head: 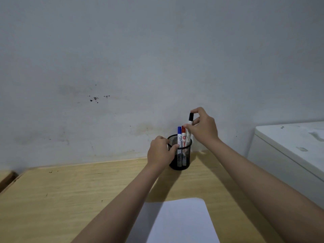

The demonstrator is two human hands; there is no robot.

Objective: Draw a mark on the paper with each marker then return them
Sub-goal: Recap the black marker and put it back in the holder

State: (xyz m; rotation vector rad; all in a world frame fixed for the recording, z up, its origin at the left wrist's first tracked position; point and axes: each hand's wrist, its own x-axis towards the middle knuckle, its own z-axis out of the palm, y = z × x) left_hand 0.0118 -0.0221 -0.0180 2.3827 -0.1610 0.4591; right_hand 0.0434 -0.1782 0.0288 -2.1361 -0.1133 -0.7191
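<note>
A black mesh pen cup (183,158) stands near the far edge of the wooden table (70,199). My left hand (160,152) grips the cup's left side. A blue-capped marker (179,137) and a red-capped marker (183,136) stand upright in the cup. My right hand (203,128) pinches a black-capped marker (190,120) by its upper end, raised higher than the other two, with its lower part still inside the cup. A white sheet of paper (178,223) lies on the table in front of me, partly covered by my left forearm.
A grey wall (157,58) rises directly behind the table. A white cabinet or appliance (289,149) stands to the right of the table. At the far left the table's edge shows, with another wooden piece (6,178) beside it.
</note>
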